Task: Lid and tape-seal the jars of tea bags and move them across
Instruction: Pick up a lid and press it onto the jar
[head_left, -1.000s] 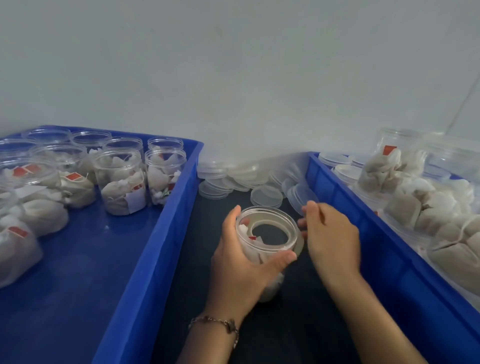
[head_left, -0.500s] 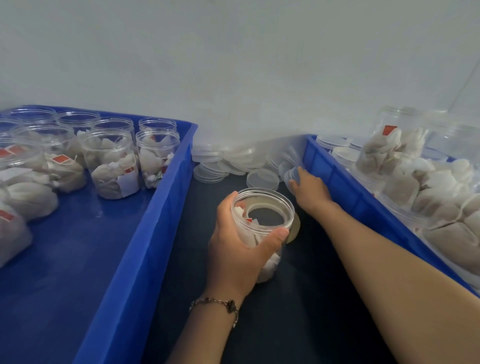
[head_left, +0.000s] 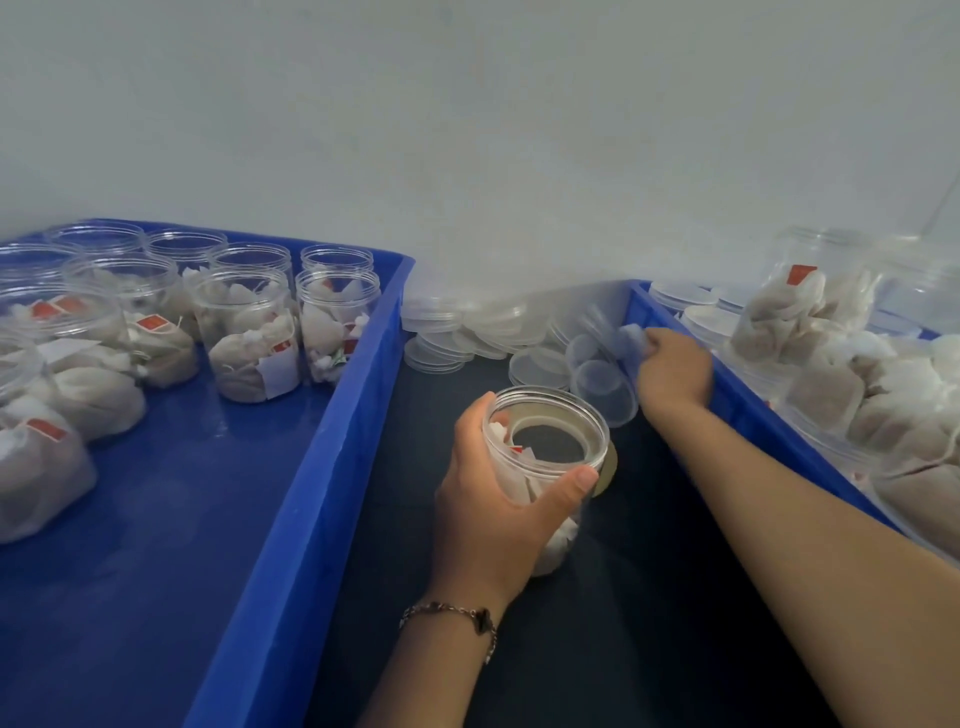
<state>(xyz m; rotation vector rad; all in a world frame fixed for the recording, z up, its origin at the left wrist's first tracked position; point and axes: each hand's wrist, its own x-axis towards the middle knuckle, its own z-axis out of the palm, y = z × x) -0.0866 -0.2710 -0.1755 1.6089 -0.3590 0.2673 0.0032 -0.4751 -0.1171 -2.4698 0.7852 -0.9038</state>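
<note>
left hand (head_left: 498, 499) grip clamped round open jar (head_left: 545, 467), upright on table | right hand (head_left: 672, 366) grip pinching at lid pile (head_left: 597, 364), up and right of jar mouth | likely next: lid back down-left onto mouth, flat

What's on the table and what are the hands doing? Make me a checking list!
Surface: dark table top between two crates.
Job's things: open jar of tea bags, no lid; tape roll behind it; pile of clear lids.
Clutter: left blue crate with jars; right blue crate with jars.
Grippers: left hand grips the jar; right hand reaches into the lids, grip unclear.
Cables: nothing seen.
Surroundings: plain white wall.
</note>
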